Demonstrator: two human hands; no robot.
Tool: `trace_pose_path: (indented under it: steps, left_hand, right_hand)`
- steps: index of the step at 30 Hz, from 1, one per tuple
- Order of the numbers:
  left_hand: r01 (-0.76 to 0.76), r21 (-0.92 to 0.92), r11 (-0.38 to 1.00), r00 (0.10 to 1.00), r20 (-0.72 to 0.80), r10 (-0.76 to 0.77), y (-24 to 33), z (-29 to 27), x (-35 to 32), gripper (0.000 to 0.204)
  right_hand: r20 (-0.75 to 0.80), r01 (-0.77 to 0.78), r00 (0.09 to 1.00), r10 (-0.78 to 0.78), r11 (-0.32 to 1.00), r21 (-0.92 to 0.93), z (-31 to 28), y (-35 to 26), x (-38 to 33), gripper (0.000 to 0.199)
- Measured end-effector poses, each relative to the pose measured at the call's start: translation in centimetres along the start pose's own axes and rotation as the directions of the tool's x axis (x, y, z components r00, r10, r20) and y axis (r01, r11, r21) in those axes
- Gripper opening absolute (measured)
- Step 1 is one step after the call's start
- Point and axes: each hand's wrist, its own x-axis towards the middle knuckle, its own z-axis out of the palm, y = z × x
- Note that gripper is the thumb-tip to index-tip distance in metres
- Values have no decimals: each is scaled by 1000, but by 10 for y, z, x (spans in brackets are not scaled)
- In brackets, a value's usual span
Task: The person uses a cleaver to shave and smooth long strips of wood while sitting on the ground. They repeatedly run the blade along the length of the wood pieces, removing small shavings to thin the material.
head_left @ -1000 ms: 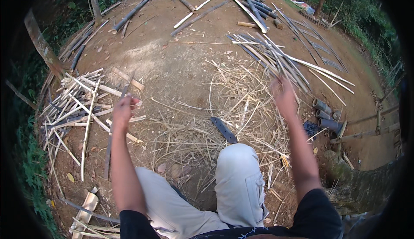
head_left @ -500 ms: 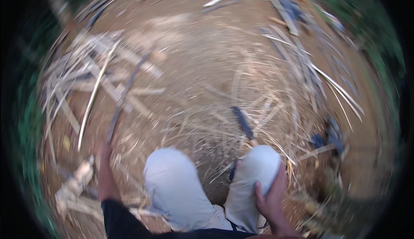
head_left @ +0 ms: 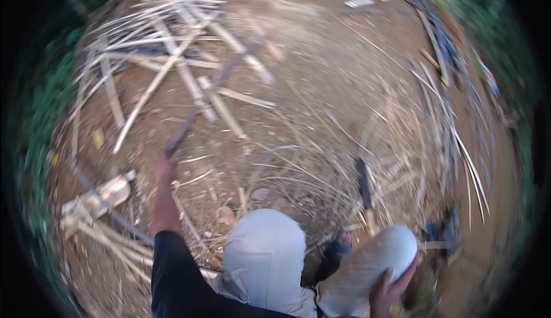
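At the lower left of the frame lies one thick split piece [head_left: 115, 193], pale and blunt, with thin strips beside it. Above it, toward the upper left, is a pile of pale sticks [head_left: 150, 91], crossing one another, too many and too blurred to count.

The left hand [head_left: 166, 170], one of two in view, is left of centre at the near end of one dark strip [head_left: 185, 130], which runs up and right across the pale sticks. A second ago this hand was partway along that strip; now it is at the end. Blur hides its fingers, so I cannot tell whether they are closed around it.

At the bottom are two knees in light trousers, the left knee [head_left: 264, 249] upright and the right knee [head_left: 367, 266] leaning right. Between them one foot [head_left: 334, 255] shows in dark footwear. Just above the right knee lies one knife [head_left: 364, 186], touched by neither hand.

The right hand [head_left: 391, 295], raised over the right side a second ago, now rests on the right knee, thumb apart from the fingers, with nothing visible in it. That seems to leave only the left hand occupied.

Farther right are one loose heap of shavings [head_left: 396, 123] and uncounted long strips [head_left: 464, 149].
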Motion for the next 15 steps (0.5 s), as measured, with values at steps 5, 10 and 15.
trace_pose_path:
  steps: [5,10,15]
  left_hand:
    - [-85,501,861,996,23,84,-15,3,-12,56]
    - [-309,122,943,937,-131,324,13,0,-41,53]
    - [-258,-217,941,964,9,266,51,-36,-85,66]
  right_hand:
    - [50,31,999,-21,981,-193,4,-6,17,78]
    - [18,10,1000,-6,962,-274,-12,-5,4,79]
    - [36,36,999,-27,961,-273,-12,-5,-4,74]
